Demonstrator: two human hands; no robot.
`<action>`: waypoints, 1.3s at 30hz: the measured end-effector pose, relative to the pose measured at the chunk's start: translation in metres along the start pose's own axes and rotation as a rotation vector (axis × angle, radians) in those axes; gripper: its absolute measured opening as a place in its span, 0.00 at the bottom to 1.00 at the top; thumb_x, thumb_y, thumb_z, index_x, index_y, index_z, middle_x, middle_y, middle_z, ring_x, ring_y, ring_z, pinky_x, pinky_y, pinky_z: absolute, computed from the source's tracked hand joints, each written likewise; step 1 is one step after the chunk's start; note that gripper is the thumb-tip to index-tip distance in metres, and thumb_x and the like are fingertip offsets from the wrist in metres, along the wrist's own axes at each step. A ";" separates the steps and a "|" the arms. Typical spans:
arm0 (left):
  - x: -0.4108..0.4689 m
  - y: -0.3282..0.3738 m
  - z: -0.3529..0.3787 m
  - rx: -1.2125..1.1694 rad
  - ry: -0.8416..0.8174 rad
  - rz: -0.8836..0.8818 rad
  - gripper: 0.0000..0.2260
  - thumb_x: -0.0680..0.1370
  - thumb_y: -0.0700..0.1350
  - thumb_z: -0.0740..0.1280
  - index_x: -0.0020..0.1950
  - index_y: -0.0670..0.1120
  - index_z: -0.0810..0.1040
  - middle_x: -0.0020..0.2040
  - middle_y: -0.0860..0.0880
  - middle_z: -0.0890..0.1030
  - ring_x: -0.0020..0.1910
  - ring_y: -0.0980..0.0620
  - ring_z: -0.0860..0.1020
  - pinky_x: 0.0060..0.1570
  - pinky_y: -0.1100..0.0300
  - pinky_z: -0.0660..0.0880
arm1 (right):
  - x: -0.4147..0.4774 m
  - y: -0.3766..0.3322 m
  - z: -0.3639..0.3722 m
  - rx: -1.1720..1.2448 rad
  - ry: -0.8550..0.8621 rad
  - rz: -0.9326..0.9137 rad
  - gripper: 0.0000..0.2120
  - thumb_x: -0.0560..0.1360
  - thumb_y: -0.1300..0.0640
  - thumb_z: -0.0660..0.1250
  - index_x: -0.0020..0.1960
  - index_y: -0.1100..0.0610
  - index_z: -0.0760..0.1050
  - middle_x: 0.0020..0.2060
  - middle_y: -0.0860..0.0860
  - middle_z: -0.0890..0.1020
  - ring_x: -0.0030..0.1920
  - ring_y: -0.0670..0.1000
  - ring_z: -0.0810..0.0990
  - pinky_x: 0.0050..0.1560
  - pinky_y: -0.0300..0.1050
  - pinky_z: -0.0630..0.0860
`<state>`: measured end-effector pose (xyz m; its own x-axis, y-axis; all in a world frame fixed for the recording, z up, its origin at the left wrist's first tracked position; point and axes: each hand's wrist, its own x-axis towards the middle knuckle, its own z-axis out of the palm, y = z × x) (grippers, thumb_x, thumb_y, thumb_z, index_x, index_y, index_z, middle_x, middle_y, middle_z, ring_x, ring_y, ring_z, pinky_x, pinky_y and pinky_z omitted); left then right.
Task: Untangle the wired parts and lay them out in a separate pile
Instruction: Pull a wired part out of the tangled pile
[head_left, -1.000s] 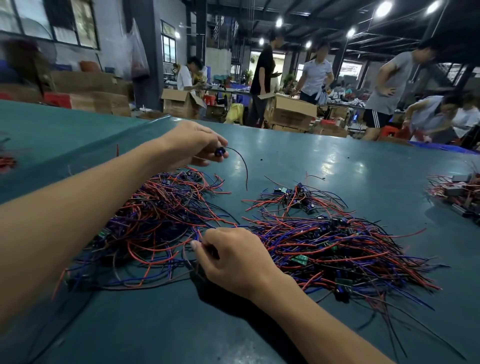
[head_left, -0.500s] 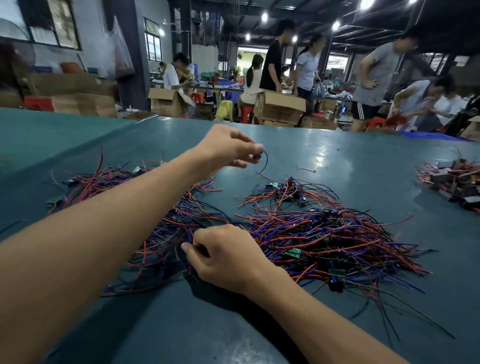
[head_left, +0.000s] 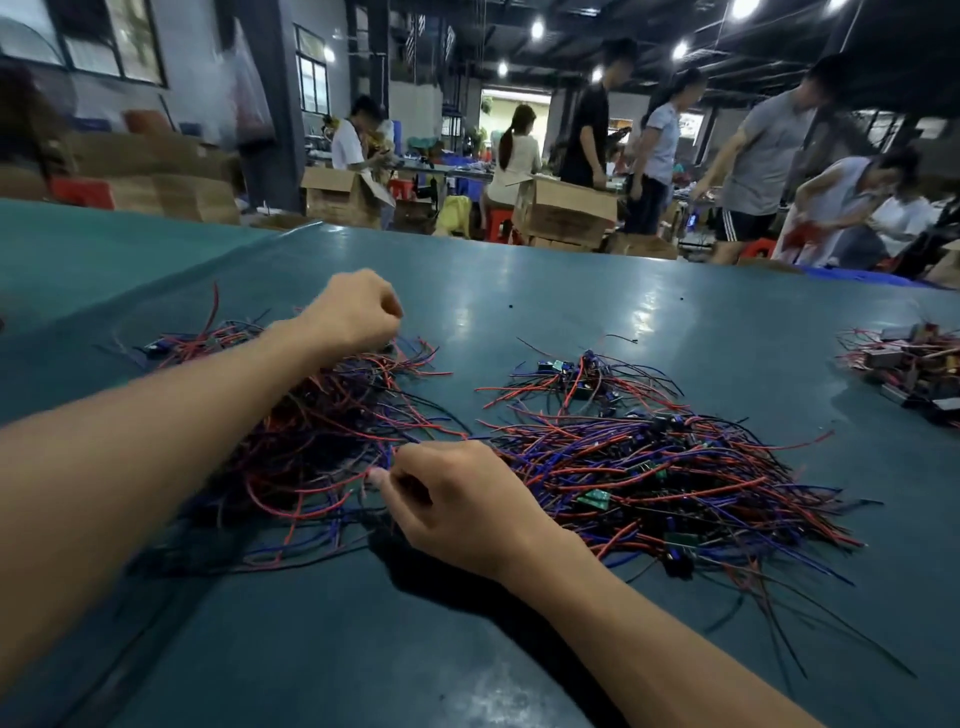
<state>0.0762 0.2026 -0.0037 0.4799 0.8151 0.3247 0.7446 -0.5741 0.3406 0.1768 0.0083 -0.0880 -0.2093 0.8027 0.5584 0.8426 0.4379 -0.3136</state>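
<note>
Filling the lower frame, wide teal-topped bench (head_left: 571, 322). Centre left, tangled heap of red, blue and black wired parts (head_left: 322, 431); centre right, second pile of the same wires (head_left: 649, 467), apart so nothing re-snags. Anchoring the heap's near edge, right hand (head_left: 457, 499), pinching strands. At its far edge, left hand (head_left: 358, 312), curled; grip blurred, possibly on a part.

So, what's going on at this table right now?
A person is sorting wired parts on the teal table. Their right hand pinches wires at the near edge of the left pile. Their left hand, fingers curled, is over that pile's far edge; blur hides whether it holds anything. A right pile, with a small cluster behind it, lies alongside.
</note>
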 end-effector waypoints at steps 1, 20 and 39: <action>-0.002 -0.019 -0.006 0.123 -0.072 -0.011 0.11 0.75 0.39 0.69 0.54 0.44 0.87 0.53 0.44 0.86 0.54 0.45 0.83 0.56 0.57 0.77 | 0.000 0.000 0.000 0.009 0.000 -0.005 0.17 0.81 0.52 0.66 0.36 0.59 0.72 0.30 0.54 0.74 0.33 0.61 0.71 0.35 0.52 0.69; -0.001 -0.040 -0.033 0.390 -0.644 0.100 0.07 0.72 0.51 0.79 0.49 0.55 0.86 0.32 0.64 0.79 0.33 0.66 0.77 0.34 0.66 0.68 | -0.001 0.003 0.000 0.007 -0.009 -0.033 0.19 0.81 0.51 0.66 0.34 0.54 0.65 0.28 0.47 0.66 0.30 0.55 0.64 0.31 0.51 0.69; -0.018 0.026 -0.075 -0.635 -0.333 0.202 0.14 0.77 0.50 0.70 0.57 0.41 0.82 0.50 0.45 0.87 0.52 0.47 0.85 0.53 0.51 0.81 | -0.001 0.005 0.000 -0.006 0.114 -0.048 0.17 0.81 0.50 0.66 0.36 0.57 0.74 0.29 0.48 0.73 0.30 0.55 0.70 0.32 0.48 0.70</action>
<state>0.0524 0.1676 0.0654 0.7690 0.6119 0.1849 0.2644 -0.5678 0.7795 0.1813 0.0091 -0.0900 -0.1919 0.7294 0.6567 0.8357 0.4723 -0.2803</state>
